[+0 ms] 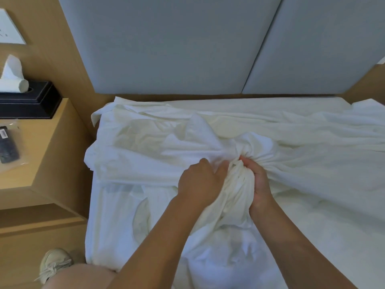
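Note:
A white bed sheet (145, 138) lies crumpled over the head end of a bed. Part of it is gathered into a thick bunch (237, 184) in the middle of the view. My right hand (257, 180) grips this bunch from the right, fingers curled round the cloth. My left hand (200, 182) holds the same bunch from the left, with its fingertips buried in the folds. Folds radiate out from the bunch to the right across the mattress.
A grey padded headboard (177, 49) stands behind the bed. On the left is a wooden nightstand (41, 142) with a black tissue box (31, 99) and a bagged remote (7, 144). My shoe (55, 263) and knee are at the lower left, on the floor beside the bed.

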`<state>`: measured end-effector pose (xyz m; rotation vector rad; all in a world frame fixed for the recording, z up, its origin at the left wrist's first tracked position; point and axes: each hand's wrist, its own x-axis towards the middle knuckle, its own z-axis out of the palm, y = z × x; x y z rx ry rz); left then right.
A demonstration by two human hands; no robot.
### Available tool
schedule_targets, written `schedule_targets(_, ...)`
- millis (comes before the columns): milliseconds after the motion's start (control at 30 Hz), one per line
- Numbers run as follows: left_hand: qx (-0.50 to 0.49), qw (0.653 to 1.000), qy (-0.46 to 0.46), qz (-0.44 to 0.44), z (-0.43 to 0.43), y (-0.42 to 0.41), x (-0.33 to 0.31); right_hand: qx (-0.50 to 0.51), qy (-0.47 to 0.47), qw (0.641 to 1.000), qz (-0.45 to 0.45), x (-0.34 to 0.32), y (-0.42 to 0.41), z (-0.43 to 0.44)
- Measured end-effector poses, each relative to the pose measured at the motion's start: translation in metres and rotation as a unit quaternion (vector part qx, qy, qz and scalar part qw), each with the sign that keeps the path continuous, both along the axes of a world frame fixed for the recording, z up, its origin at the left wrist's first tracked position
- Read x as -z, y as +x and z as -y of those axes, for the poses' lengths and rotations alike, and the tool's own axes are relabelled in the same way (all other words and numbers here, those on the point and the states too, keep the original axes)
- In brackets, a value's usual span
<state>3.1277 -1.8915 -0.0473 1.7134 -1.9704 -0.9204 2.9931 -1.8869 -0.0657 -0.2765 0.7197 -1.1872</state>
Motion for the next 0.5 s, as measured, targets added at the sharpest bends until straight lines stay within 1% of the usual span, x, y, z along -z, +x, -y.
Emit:
schedule_targets(67, 0.025, 0.999, 0.025, 0.018, 0.004, 0.003, -0.001, 0.025, 0.012, 1.0, 0.014, -0.001, 0.0, 0.0)
schedule_targets(100, 0.028, 0.999, 0.017, 0.016, 0.006, 0.006, -0.004, 0.025, 0.023, 0.999, 0.019, 0.0, -0.001, 0.0)
schedule_targets(167, 0.003, 1.0, -0.021, 0.003, 0.006, 0.008, -0.008, -0.011, 0.037, 0.999, 0.018, 0.002, -0.002, 0.002)
schedule_targets(200, -0.014, 0.999, -0.027, -0.018, 0.005, 0.007, -0.008, -0.028, 0.042, 0.999, 0.007, 0.001, -0.002, 0.002)
schedule_targets(233, -0.037, 0.997, -0.015, -0.062, 0.005, 0.007, -0.008, -0.037, 0.048, 0.998, -0.006, 0.001, -0.001, 0.002)
schedule_targets(300, -0.111, 0.979, 0.019, -0.17, 0.006, 0.003, -0.009, -0.043, 0.051, 0.997, -0.027, -0.001, -0.001, 0.0)
schedule_targets(333, -0.153, 0.97, 0.013, -0.188, 0.008, 0.002, -0.008, -0.045, 0.047, 0.997, -0.029, -0.001, -0.001, -0.002)
schedule_targets(367, -0.174, 0.971, -0.002, -0.167, 0.01, 0.001, -0.008, -0.05, 0.042, 0.998, -0.02, 0.001, -0.001, -0.004)
schedule_targets(400, -0.168, 0.977, -0.003, -0.129, 0.013, -0.001, -0.008, -0.055, 0.036, 0.998, -0.001, 0.002, -0.001, -0.007)
schedule_targets(433, -0.14, 0.986, 0.023, -0.088, 0.016, -0.005, -0.006, -0.057, 0.032, 0.998, 0.022, 0.004, -0.001, -0.009)
schedule_targets(467, -0.104, 0.99, 0.074, -0.053, 0.017, -0.008, -0.005, -0.058, 0.028, 0.997, 0.042, 0.007, -0.001, -0.011)
schedule_targets(500, -0.066, 0.989, 0.128, -0.041, 0.019, -0.011, -0.004, -0.064, 0.023, 0.996, 0.053, 0.01, -0.002, -0.013)
